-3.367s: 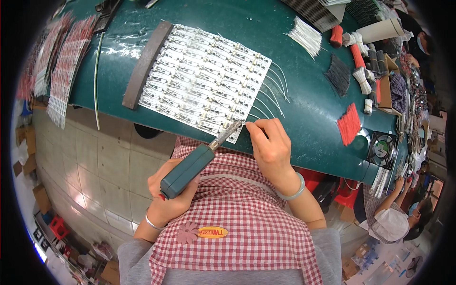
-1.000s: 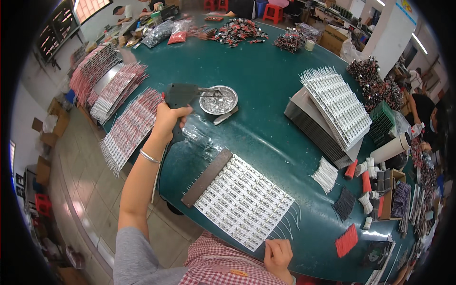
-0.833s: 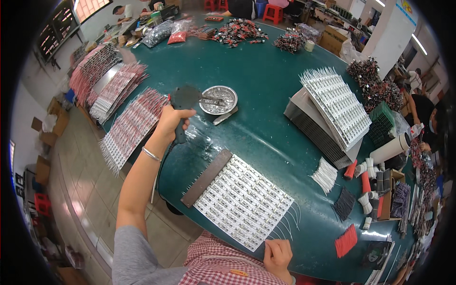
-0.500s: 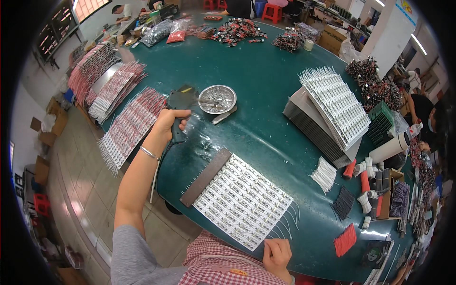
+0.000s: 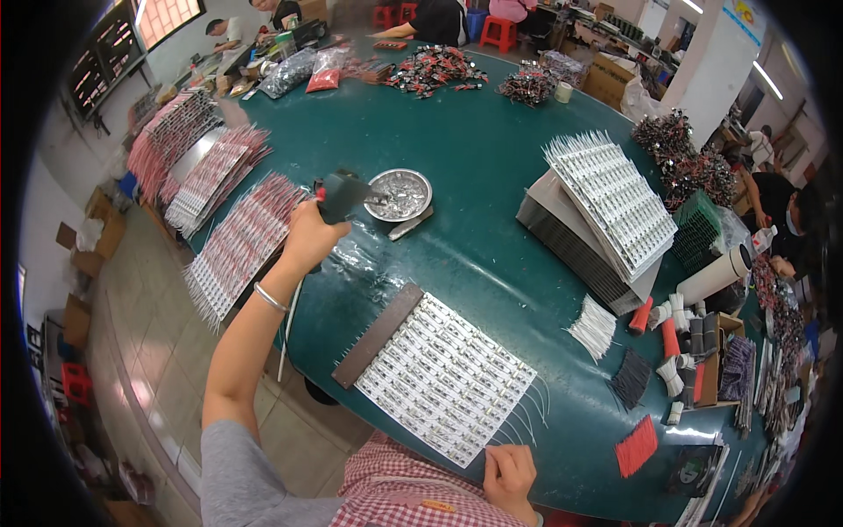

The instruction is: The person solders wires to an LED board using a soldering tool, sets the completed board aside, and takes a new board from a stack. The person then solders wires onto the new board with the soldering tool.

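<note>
My left hand point(image 5: 313, 235) is stretched out over the green table point(image 5: 492, 176) and grips a dark-handled soldering iron point(image 5: 341, 195). Its tip reaches to a round metal dish point(image 5: 399, 193) holding silvery scraps. My right hand point(image 5: 509, 470) rests at the near table edge, fingers curled on thin white wires at the corner of a white panel of small circuit boards point(image 5: 443, 378). A dark bar lies along that panel's left side.
Stacked white board panels point(image 5: 610, 206) stand at right. Wired panels point(image 5: 237, 241) overhang the left edge. Bundles of white, black and red wires point(image 5: 637, 378) lie at right. Red and black parts are heaped at the far side. Other people sit around the table.
Earlier both hands worked at the panel with the iron. My left hand then reached out to the metal dish and now sits slightly lower and nearer. My right hand stayed on the wires.
</note>
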Demonstrator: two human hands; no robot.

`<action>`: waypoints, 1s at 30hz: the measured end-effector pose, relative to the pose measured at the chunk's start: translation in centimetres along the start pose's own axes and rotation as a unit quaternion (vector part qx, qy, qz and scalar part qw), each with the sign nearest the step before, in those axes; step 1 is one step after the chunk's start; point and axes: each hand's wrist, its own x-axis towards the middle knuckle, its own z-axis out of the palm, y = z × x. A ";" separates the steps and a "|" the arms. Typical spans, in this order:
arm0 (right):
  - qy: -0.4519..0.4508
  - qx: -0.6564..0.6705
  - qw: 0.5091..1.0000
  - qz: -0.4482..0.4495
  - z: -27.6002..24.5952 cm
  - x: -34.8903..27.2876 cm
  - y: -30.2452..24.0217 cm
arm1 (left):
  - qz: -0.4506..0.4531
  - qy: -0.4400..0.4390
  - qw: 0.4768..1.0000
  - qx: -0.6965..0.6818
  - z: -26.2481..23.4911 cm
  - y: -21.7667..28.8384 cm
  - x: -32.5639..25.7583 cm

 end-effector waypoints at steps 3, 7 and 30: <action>-0.001 -0.001 1.000 -0.002 -0.1 0.0 0.0 | 0.140 0.011 0.986 0.086 0.1 1.3 -0.7; 0.003 0.001 1.000 -0.002 0.0 0.0 -0.1 | 0.183 -0.083 0.962 0.187 0.1 3.3 -0.6; 0.009 0.002 1.000 0.008 0.0 0.1 -0.3 | -0.314 -0.100 0.833 -0.444 0.4 -2.2 1.9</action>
